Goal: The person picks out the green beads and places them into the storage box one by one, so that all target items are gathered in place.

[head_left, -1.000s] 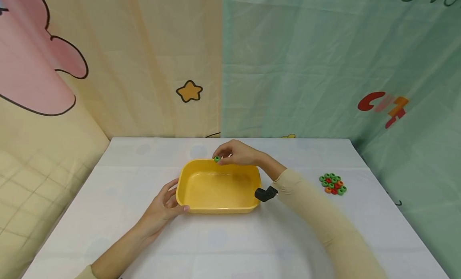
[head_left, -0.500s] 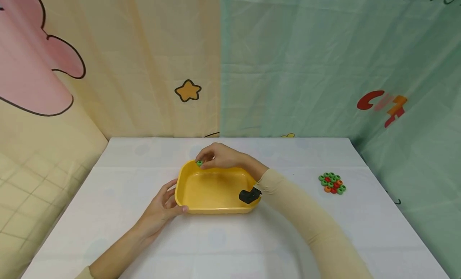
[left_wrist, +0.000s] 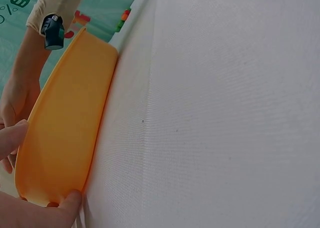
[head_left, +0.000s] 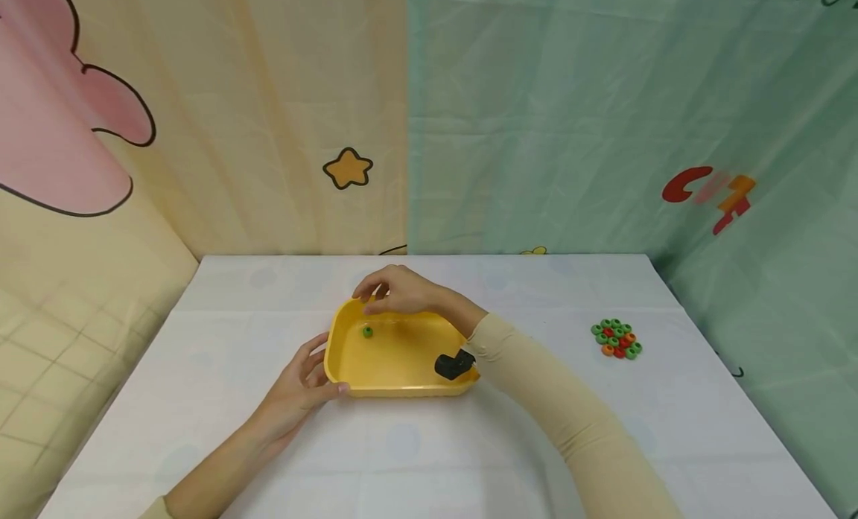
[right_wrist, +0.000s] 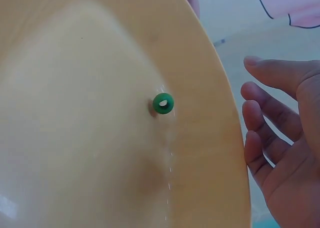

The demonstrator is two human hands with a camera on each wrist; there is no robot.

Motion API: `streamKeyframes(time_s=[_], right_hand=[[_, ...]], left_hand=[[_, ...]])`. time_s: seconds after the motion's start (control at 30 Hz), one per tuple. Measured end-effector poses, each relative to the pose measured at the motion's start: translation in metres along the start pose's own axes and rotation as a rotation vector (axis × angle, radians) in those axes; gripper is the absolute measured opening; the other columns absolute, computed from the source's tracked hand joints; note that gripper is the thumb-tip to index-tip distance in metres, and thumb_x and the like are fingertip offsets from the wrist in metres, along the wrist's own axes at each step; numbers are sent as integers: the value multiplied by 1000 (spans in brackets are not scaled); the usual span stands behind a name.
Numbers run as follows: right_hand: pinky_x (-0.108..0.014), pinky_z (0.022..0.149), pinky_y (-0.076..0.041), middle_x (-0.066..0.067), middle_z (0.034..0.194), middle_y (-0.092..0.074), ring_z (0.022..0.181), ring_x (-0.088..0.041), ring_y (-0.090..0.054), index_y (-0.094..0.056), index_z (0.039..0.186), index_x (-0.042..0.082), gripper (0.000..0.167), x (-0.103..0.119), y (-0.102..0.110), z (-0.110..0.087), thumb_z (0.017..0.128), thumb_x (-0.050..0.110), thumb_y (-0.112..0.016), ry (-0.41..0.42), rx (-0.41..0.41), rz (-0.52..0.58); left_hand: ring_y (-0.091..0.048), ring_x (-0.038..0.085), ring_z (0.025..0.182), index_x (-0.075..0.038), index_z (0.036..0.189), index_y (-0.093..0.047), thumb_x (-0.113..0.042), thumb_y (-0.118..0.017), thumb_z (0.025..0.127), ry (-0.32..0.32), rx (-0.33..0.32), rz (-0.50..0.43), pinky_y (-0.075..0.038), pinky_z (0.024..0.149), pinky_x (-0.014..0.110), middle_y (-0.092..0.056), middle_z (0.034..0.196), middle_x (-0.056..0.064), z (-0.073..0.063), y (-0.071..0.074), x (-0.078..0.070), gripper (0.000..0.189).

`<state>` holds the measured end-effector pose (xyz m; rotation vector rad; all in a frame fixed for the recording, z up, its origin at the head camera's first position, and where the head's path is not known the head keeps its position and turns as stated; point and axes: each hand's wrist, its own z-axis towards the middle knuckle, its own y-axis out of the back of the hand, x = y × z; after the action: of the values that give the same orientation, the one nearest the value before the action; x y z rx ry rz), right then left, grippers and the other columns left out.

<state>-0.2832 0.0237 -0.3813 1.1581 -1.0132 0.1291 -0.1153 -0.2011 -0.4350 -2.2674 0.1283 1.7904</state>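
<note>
A yellow plastic basin [head_left: 409, 392] stands on the white-covered table. My left hand [head_left: 302, 385] grips its left end, thumb at the front corner and fingers along the side; the left wrist view shows the fingertips against the outer wall [left_wrist: 70, 112]. One green bead [head_left: 368, 331] with a hole through it lies inside, near the far left; it shows up close in the right wrist view [right_wrist: 163, 103]. Over the basin's far rim is my right hand [head_left: 402, 290], its fingers loosely bent and parted, with nothing between thumb and fingertips.
A cluster of green, red and orange beads [head_left: 615, 339] lies on the right side of the table. A black wrist camera [head_left: 454, 365] on the right sleeve overlaps the basin's right end. Printed curtains [head_left: 523, 132] rise behind the table.
My right hand has moved left along the basin's far rim and let go of the green bead, which now lies inside. The left hand keeps its grip.
</note>
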Motion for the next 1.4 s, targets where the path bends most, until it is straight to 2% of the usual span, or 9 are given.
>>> streamKeyframes(time_s=[0.3, 0.63, 0.83, 0.97, 1.17, 1.4], right_hand=[[-22, 90, -53, -10, 113, -73, 99, -14, -66, -74, 122, 2, 27, -1, 4, -8, 96, 11, -75, 2, 7, 27], [-24, 92, -53, -3, 109, -72, 99, -15, -65, -73, 123, 2, 28, -3, 17, -26, 97, 13, -75, -35, 3, 43], [-27, 92, -54, -13, 114, -71, 100, -18, -65, -71, 125, -1, 31, -5, 30, -42, 97, 13, -74, -47, 3, 54], [-30, 91, -54, -16, 115, -71, 100, -19, -66, -71, 124, -1, 30, -11, 39, -56, 98, 11, -74, -52, -24, 70], [-33, 91, -55, -10, 112, -72, 98, -21, -65, -71, 125, -1, 31, -27, 50, -84, 97, 12, -74, -112, -80, 97], [-37, 88, -56, -6, 109, -71, 97, -24, -65, -73, 122, 5, 26, -41, 62, -117, 97, 12, -74, -167, -158, 127]], left_hand=[[-31, 38, 148, -16, 165, -15, 1, -76, 91, 8, -6, 12, -47, 101, 24, -24, 165, 18, 0, -1, 2, 98], [-33, 38, 148, -16, 165, -15, 1, -77, 90, 11, -14, 21, -47, 102, 25, -25, 164, 18, 1, -3, 1, 99], [-32, 38, 148, -15, 165, -16, 2, -78, 89, 7, -29, 23, -48, 102, 26, -26, 164, 19, 1, -2, 1, 99], [-32, 37, 148, -14, 164, -16, 2, -78, 89, -5, -26, 20, -48, 101, 25, -26, 163, 19, 2, -1, 0, 99], [-33, 37, 147, -15, 164, -17, 1, -78, 89, -2, -26, 25, -48, 100, 24, -27, 163, 18, 3, -2, 0, 98], [-31, 37, 148, -16, 164, -17, 2, -78, 89, 7, -34, 33, -48, 99, 22, -27, 163, 18, 2, -2, -1, 99]])
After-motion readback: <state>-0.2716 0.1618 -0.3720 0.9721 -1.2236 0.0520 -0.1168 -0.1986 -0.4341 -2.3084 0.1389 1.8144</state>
